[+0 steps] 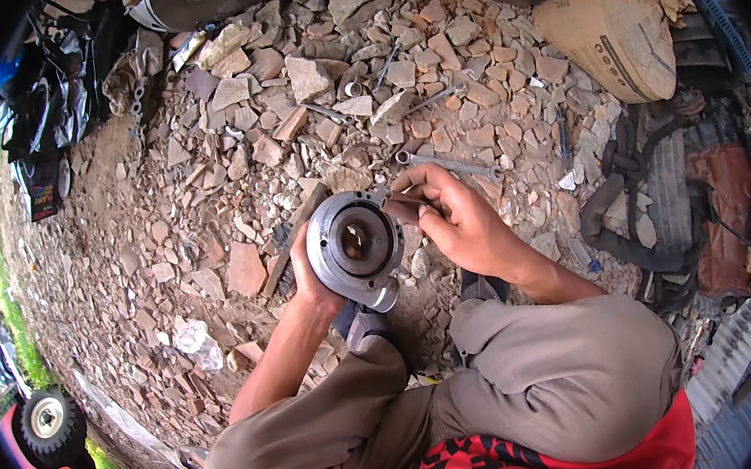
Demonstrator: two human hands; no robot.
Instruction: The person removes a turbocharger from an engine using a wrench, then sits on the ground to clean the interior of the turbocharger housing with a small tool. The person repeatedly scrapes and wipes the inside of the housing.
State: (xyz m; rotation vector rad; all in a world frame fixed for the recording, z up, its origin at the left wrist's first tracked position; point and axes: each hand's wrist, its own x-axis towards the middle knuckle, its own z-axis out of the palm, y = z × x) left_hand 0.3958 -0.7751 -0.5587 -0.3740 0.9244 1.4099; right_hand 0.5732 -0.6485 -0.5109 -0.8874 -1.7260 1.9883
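Nearest the camera, bent knees in grey-brown trousers (534, 382) and a red shirt (543, 467) fill the lower edge of the view, with dark sandals (362, 326) planted on the rubble ground (165, 209). Just above the knees, the left hand (308, 282) cups a round grey metal housing (356, 243) from behind, fingers wrapped around its rim so the open bore faces up. The right hand (455, 218) sits against the housing's upper right edge, fingertips pinched closed on a thin small tool (404, 197) at the rim; what the tool is cannot be told.

Broken brick and stone cover the ground all around the housing. A combination spanner (448, 164) lies just beyond the right hand, and a wooden plank piece (290, 238) lies beside the left hand. Farther off among the stones rest 2 more slim metal tools (430, 100).

At the top right corner of the ground sits a tan sack (614, 35), bulging, its contents hidden. Black rubber straps (634, 200) lie along the right edge. A red vehicle with 1 small wheel (47, 418) stands at the lower left.
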